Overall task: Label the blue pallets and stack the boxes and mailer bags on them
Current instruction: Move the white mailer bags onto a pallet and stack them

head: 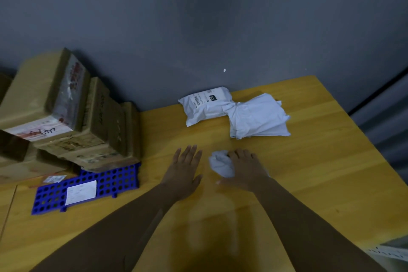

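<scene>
A blue pallet (114,181) with round holes lies at the left on the yellow table (320,161), a white label (81,191) stuck on its near half. Cardboard boxes (66,121) are stacked on its far part and beside it. Two white mailer bags lie at the back: one with a barcode label (205,106), one crumpled (258,117). My left hand (184,168) rests flat on the table, fingers spread, holding nothing. My right hand (245,168) presses on a crumpled white wad (220,162), fingers over it.
A grey wall rises right behind the table. The table's right edge drops off to a dark floor and a metal rack corner (388,252). A small paper slip (54,179) lies beside the pallet's far left corner.
</scene>
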